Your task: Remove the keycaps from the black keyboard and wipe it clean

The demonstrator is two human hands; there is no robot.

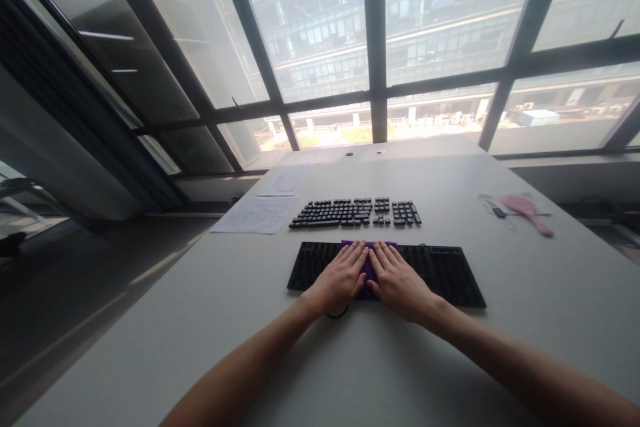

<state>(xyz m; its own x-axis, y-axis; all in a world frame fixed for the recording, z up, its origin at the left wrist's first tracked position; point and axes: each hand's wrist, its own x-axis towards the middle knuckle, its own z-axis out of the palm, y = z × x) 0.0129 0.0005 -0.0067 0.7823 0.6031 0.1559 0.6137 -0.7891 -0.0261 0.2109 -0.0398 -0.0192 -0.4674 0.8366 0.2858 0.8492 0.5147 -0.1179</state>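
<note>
A black keyboard base [450, 277] without its keycaps lies flat on the white table in front of me. Across its middle is a purple cloth [370, 271], partly covered by my hands. My left hand [340, 275] rests flat on the cloth, fingers stretched forward. Beside it my right hand [400, 280] lies flat too, its fingers pointing away and inward. Neither hand is gripping anything. Just beyond the base, loose black keycaps [333, 212] are set out in keyboard order. A short dark loop of cable [338, 312] shows below my left hand.
Sheets of paper [255, 215] lie on the left of the white table [240, 347]. A pink hairbrush [527, 210] and a clear plastic bag [493, 201] with a small dark item are at the right edge. Large windows stand behind the table's far end.
</note>
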